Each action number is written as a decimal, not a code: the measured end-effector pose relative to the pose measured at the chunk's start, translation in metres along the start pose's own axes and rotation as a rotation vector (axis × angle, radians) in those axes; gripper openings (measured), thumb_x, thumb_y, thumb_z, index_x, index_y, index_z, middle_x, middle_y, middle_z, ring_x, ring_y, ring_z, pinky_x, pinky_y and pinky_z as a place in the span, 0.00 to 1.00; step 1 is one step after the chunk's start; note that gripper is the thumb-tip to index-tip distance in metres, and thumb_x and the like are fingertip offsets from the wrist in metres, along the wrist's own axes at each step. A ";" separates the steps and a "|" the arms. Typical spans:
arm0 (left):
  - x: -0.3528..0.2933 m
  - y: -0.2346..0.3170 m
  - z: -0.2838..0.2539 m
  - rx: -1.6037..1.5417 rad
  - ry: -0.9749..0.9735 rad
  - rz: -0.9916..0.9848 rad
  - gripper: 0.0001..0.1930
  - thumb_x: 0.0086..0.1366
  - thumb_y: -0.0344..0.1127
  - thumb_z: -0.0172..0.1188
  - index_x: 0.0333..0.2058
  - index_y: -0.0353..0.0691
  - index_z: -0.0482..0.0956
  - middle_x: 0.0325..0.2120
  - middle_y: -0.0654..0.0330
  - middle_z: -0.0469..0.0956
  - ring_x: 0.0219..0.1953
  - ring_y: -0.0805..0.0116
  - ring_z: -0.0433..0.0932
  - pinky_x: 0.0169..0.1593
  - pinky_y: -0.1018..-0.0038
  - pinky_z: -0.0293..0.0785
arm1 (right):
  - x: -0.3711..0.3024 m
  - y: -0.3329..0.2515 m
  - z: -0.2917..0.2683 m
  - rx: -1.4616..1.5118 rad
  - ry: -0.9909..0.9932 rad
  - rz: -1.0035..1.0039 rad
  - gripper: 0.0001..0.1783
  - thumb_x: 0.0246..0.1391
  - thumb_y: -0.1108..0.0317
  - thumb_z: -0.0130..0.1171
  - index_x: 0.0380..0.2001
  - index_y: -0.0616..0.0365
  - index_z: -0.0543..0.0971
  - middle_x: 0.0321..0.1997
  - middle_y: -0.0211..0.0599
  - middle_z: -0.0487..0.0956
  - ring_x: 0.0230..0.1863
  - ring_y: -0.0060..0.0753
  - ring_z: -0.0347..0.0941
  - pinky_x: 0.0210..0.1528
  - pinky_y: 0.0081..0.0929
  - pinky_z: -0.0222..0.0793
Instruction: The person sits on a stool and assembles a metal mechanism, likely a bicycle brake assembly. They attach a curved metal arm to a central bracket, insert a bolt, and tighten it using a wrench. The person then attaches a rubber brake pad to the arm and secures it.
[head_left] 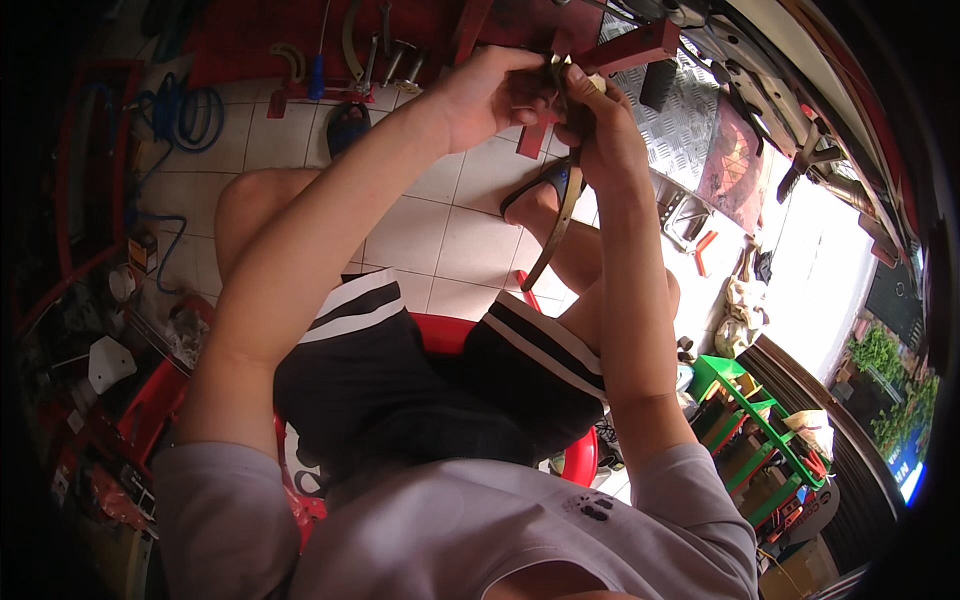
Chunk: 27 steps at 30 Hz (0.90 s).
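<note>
Both my hands are raised together at the top middle, in front of a red metal stand [535,138]. My right hand [608,130] is closed, with its thumb on top of a small dark, brassy piece [560,78]. A long, narrow, curved brownish strip [568,215] hangs down from below that hand toward my knee. I cannot tell whether strip and piece are one thing. My left hand [485,92] meets the piece from the left with bent fingers pressed together. My fingers hide most of what lies between the hands.
Behind my left hand lie a blue-handled screwdriver [318,75] and several metal tools. A blue hose [185,115] is coiled at the left. A vehicle's parts [780,110] stand at the upper right. A green rack [745,400] stands at my right, and a red stool [580,460] is under me.
</note>
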<state>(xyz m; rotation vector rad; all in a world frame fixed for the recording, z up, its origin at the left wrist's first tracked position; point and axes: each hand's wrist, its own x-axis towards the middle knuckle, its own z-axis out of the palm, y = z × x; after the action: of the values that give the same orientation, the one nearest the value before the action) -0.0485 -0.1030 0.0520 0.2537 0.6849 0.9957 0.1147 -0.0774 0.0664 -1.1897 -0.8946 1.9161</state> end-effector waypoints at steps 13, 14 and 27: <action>0.000 0.000 0.000 0.003 0.036 0.005 0.10 0.63 0.34 0.51 0.38 0.35 0.75 0.31 0.61 0.76 0.30 0.73 0.72 0.31 0.79 0.68 | 0.000 -0.001 -0.002 0.010 -0.020 -0.018 0.10 0.52 0.65 0.63 0.26 0.56 0.72 0.20 0.26 0.71 0.20 0.15 0.65 0.17 0.15 0.58; 0.001 0.000 -0.002 -0.002 0.024 -0.008 0.10 0.63 0.34 0.51 0.38 0.35 0.76 0.31 0.61 0.76 0.30 0.74 0.72 0.30 0.79 0.68 | 0.000 -0.001 -0.002 0.010 -0.017 -0.016 0.10 0.52 0.65 0.63 0.26 0.56 0.72 0.20 0.26 0.71 0.20 0.15 0.65 0.17 0.15 0.58; -0.003 0.005 0.005 0.011 0.084 -0.020 0.09 0.62 0.34 0.53 0.36 0.35 0.76 0.28 0.62 0.75 0.25 0.76 0.70 0.27 0.81 0.65 | -0.001 -0.002 -0.002 0.008 0.000 -0.007 0.10 0.52 0.65 0.63 0.27 0.57 0.72 0.20 0.26 0.71 0.18 0.15 0.63 0.17 0.16 0.59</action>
<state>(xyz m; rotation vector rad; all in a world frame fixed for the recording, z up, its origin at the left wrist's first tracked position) -0.0491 -0.1022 0.0595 0.2151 0.7676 0.9877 0.1167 -0.0766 0.0677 -1.1802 -0.8895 1.9126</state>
